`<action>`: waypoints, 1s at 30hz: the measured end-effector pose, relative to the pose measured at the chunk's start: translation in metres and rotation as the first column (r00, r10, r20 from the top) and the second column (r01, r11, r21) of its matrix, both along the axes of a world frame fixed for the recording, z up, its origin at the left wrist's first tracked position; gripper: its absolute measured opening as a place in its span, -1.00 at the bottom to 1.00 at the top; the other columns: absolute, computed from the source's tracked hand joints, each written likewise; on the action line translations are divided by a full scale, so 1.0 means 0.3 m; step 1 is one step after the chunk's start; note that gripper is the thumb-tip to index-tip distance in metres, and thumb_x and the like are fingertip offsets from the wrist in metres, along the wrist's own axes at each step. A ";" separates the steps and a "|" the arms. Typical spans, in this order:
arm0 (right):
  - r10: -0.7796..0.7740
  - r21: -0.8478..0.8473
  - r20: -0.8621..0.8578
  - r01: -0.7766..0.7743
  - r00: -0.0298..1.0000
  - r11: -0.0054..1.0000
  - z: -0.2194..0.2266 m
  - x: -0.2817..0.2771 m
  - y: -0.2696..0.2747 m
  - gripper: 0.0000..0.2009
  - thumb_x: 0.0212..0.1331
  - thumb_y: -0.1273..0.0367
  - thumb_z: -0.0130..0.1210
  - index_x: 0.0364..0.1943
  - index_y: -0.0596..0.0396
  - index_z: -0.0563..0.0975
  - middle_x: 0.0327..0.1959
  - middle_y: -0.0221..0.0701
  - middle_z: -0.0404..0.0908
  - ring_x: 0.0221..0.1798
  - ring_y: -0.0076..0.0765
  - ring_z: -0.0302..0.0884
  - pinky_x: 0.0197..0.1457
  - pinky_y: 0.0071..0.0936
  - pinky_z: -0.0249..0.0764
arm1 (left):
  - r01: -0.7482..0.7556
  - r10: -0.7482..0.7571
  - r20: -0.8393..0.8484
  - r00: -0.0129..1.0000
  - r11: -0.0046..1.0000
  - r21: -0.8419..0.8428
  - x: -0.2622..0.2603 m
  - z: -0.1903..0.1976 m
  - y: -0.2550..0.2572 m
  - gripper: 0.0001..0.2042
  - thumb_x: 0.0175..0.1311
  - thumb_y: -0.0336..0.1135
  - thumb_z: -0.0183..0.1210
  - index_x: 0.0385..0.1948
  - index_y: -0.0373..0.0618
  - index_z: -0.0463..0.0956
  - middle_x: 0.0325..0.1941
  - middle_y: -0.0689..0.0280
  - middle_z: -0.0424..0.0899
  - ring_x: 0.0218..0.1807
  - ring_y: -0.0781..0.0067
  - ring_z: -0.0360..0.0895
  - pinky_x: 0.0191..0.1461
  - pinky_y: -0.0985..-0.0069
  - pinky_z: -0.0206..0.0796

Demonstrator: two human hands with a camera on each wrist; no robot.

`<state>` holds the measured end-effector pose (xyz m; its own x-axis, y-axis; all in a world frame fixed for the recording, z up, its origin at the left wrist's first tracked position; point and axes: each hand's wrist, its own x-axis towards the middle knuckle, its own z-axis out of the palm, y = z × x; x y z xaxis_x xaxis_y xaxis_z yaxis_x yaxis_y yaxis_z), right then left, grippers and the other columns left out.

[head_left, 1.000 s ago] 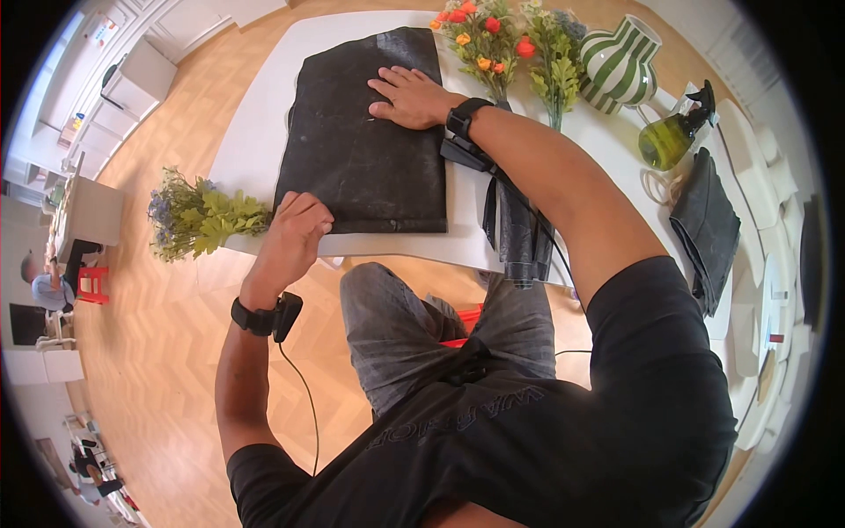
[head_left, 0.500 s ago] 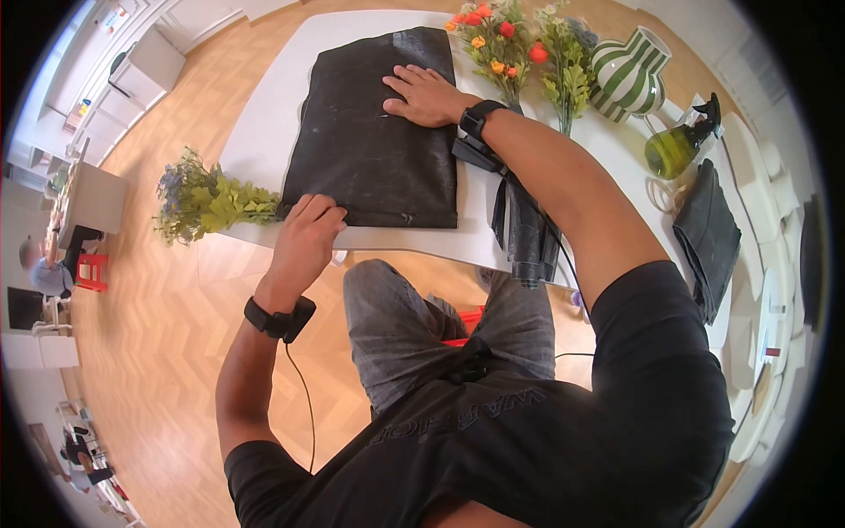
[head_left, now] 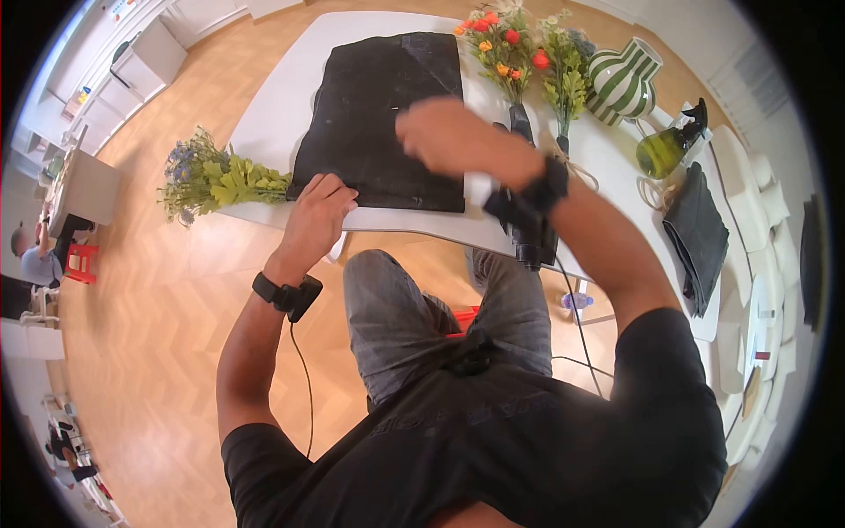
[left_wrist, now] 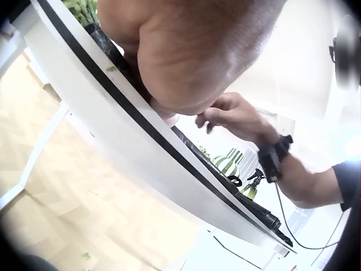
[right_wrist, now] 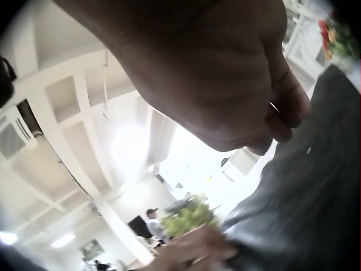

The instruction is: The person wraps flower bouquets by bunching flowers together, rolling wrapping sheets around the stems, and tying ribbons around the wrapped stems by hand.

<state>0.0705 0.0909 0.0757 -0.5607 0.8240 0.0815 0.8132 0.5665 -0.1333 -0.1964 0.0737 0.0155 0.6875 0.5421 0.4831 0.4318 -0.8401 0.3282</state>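
Observation:
A dark, creased black sheet (head_left: 374, 101) lies on the white table (head_left: 273, 106), with a narrow fold along its near edge. At the near left corner my left hand (head_left: 315, 216) grips that edge with curled fingers. A bunch of blue flowers with green leaves (head_left: 224, 180) sticks out to the left from this corner; its stems are hidden. My right hand (head_left: 449, 136) is blurred above the right half of the sheet. Its fingers curl loosely with nothing between them, as the right wrist view also shows the right hand (right_wrist: 225, 84).
At the back right lie orange and red flowers (head_left: 506, 57) and another green bunch (head_left: 563, 79), stems in black wrap. Further right are a green-striped vase (head_left: 623, 84), a green spray bottle (head_left: 660, 154), twine (head_left: 653, 194) and a folded black cloth-like piece (head_left: 695, 233).
The right hand, earlier flat on the sheet with spread fingers, has lifted off and come nearer with fingers drawn in. My left hand keeps its hold on the near left corner.

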 end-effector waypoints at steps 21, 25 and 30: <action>-0.185 -0.210 -0.179 0.146 0.966 0.967 -0.118 0.041 -0.234 -0.87 0.03 0.40 0.10 -0.35 0.08 0.61 -0.36 -0.16 0.65 -0.21 0.04 0.61 -0.14 -0.11 0.50 | -0.054 0.055 -0.061 0.997 0.998 0.030 -0.109 0.001 0.018 -0.73 0.15 -0.62 0.11 -0.13 -0.20 0.63 -0.23 0.18 0.56 -0.11 0.11 0.50 -0.04 0.31 0.38; -0.219 -0.244 -0.159 0.177 0.963 0.954 -0.110 0.052 -0.218 -0.86 0.00 0.40 0.10 -0.37 0.08 0.62 -0.39 -0.14 0.66 -0.24 0.06 0.61 -0.17 -0.12 0.49 | -0.063 0.064 -0.025 0.998 0.998 0.027 -0.111 -0.020 0.057 -0.76 0.16 -0.61 0.09 -0.16 -0.21 0.63 -0.26 0.16 0.56 -0.13 0.10 0.49 -0.05 0.30 0.38; -0.267 -0.314 -0.177 0.203 0.947 0.928 -0.104 0.057 -0.203 -0.87 -0.05 0.36 0.14 -0.41 0.06 0.63 -0.41 -0.19 0.67 -0.27 0.03 0.62 -0.21 -0.18 0.50 | -0.099 0.102 0.028 0.994 0.991 -0.093 -0.099 0.003 0.055 -0.90 0.19 -0.58 0.10 -0.28 -0.27 0.53 -0.30 0.13 0.53 -0.17 0.02 0.46 -0.09 0.26 0.34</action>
<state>0.0875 0.0301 0.0446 -0.3438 0.9353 -0.0833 0.8522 0.2735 -0.4461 -0.2260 0.0903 0.0163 0.6120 0.6506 0.4497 0.5005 -0.7589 0.4167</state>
